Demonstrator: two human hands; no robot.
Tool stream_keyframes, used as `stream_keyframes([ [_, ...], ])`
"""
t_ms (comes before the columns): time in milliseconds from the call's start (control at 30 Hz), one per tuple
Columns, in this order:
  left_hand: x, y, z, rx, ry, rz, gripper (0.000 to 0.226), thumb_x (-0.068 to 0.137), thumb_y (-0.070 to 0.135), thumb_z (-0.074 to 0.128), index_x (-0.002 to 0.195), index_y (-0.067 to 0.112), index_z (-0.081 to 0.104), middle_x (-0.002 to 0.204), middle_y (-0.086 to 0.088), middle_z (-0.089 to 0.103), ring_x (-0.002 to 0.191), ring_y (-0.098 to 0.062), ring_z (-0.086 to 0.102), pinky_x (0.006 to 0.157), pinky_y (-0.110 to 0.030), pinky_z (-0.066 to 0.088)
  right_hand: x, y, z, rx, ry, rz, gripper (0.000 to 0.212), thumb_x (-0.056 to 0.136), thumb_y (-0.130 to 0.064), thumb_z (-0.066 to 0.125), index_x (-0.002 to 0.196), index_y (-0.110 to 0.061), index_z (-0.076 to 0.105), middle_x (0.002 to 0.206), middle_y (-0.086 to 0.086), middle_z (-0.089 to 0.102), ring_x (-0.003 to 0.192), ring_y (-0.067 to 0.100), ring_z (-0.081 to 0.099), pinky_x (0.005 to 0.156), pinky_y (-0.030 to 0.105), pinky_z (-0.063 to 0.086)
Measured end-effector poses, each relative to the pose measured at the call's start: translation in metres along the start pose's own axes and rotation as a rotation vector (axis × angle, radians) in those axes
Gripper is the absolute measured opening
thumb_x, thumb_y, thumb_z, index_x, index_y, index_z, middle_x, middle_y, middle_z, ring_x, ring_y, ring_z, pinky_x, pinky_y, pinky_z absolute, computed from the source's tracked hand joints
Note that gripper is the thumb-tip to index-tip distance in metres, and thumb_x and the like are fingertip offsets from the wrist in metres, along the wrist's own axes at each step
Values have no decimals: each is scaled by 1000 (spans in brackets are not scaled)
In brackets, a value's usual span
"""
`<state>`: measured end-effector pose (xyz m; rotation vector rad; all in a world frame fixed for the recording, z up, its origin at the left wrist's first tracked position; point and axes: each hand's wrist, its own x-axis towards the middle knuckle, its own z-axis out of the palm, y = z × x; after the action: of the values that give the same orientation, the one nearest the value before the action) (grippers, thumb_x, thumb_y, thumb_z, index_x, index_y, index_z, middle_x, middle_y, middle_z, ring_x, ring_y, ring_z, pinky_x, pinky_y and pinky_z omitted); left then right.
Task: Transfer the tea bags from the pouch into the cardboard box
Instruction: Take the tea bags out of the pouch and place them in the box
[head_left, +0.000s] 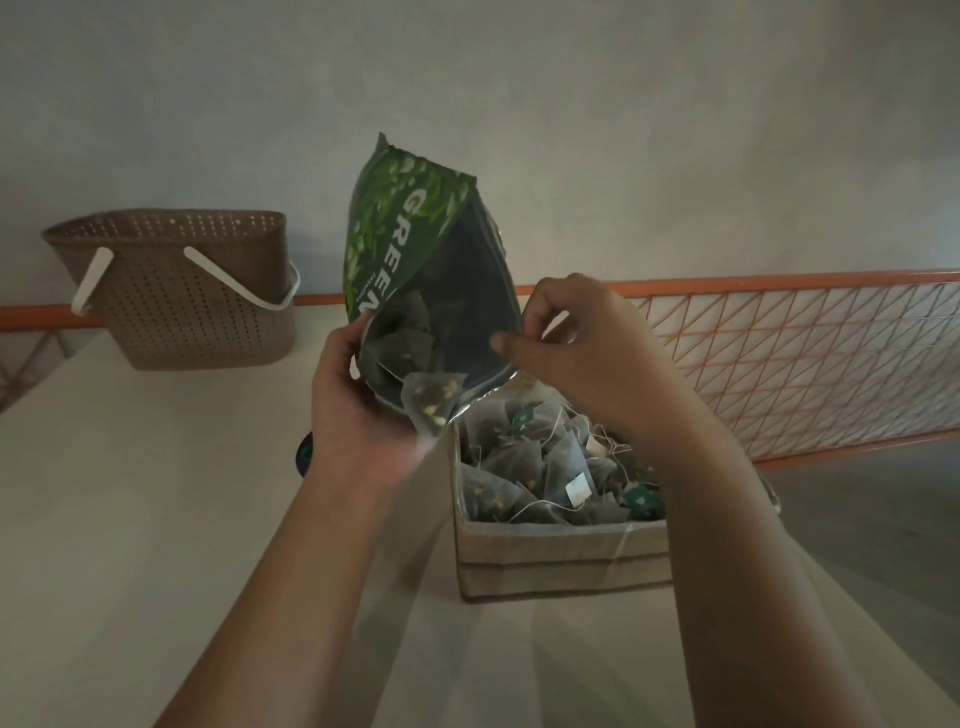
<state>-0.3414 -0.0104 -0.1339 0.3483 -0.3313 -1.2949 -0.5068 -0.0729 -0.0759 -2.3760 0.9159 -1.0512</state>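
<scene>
Hands hold a green tea pouch (410, 244) upended over a cardboard box (561, 561) on a pale tabletop (156, 493). The left hand (358, 410) grips the pouch's open mouth at its left edge, fingers closed on the foil. The right hand (576, 353) pinches the opposite lip between thumb and fingers, pulling the opening wide so the dark lining shows. The pouch tilts with its sealed end up and its mouth pointing down toward the box's far left corner.

One pyramid tea bag (431, 402) hangs half out of the mouth, just above the box rim; several more are dimly visible inside the pouch. The box below is filled with a heap of tea bags (540, 467), their strings and small paper tags tangled across the top. The right forearm crosses above the box's right side and hides that edge.

A brown perforated basket (192, 306) with white handles stands at the table's far left, well apart from the box. An orange wire rack (779, 358) runs behind the box to the right, against a plain wall (519, 93).
</scene>
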Motion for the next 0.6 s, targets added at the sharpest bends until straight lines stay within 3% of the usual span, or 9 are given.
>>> stream_keyframes([
  [67,0,0,1,-24,15,19,53,89,39,60,139,21,65,142,-9,63,132,-31,60,111,-42,46,1,-1,2,34,-12,9,26,80,-44,75,66,-29,59,101,-4,58,83,11,62,70,24,50],
  [167,-2,-2,5,-77,39,47,58,88,39,60,143,19,61,140,-12,64,127,-32,63,98,-43,56,3,0,14,107,-96,13,22,74,-57,73,75,-36,69,104,-5,62,94,13,61,76,31,54],
  [233,-4,-6,7,-120,40,48,56,92,38,57,143,17,60,138,-13,66,117,-32,68,77,-37,62,2,-2,22,93,-188,18,35,69,-67,68,94,-43,71,109,-7,61,100,13,61,87,38,55],
  [300,-4,-9,7,-139,43,42,51,99,39,50,145,18,58,136,-12,67,102,-31,73,64,-32,61,-1,-7,29,33,-292,51,49,72,-66,69,115,-43,66,117,-7,53,99,14,61,92,34,52],
  [367,-3,-10,5,-119,59,40,51,100,39,48,148,21,56,140,-7,65,108,-28,71,67,-32,61,-5,-11,35,-17,-339,52,41,77,-58,71,113,-39,67,116,-7,51,99,12,58,88,31,51],
  [467,-2,-8,4,-115,60,44,52,98,39,51,147,20,56,144,-9,62,126,-27,63,76,-36,62,-5,-14,31,-1,-323,38,19,80,-49,74,94,-37,70,104,-12,60,88,3,57,72,23,44],
  [533,-2,-6,5,-110,61,58,51,97,39,53,144,19,59,139,-9,65,124,-28,65,83,-37,61,-5,-15,21,46,-316,59,13,81,-45,74,87,-34,69,93,-18,64,81,-4,56,66,19,39],
  [600,-2,-6,6,-107,72,80,47,96,38,54,138,19,64,133,-9,69,113,-29,71,81,-38,62,-6,-14,8,90,-284,66,15,83,-45,72,86,-30,68,88,-17,66,81,-5,58,66,18,39],
])
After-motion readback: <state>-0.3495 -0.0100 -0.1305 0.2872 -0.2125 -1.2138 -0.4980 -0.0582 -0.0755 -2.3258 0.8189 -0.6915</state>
